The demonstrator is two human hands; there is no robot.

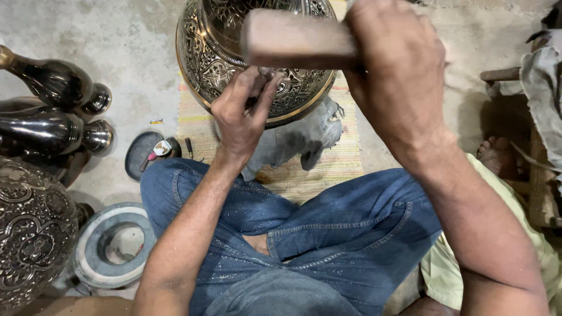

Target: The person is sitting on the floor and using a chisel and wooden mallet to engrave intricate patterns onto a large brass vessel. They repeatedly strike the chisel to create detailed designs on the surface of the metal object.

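The right hand (pixel 398 70) is clenched around a wooden mallet (pixel 298 40), raised above the engraved brass vessel (pixel 222 52). The left hand (pixel 243 114) pinches a small chisel (pixel 266 73) against the vessel's patterned side. The vessel rests on a grey cloth (pixel 298 137) over a striped mat (pixel 328 164) on the floor, before the person's crossed legs.

The left hand (pixel 243 114) pinches a small metal punch (pixel 266 73) against the engraved brass vessel (pixel 222 52). The right hand (pixel 398 70) grips a wooden mallet (pixel 295 40) above it. The vessel rests on a striped mat (pixel 328 169).
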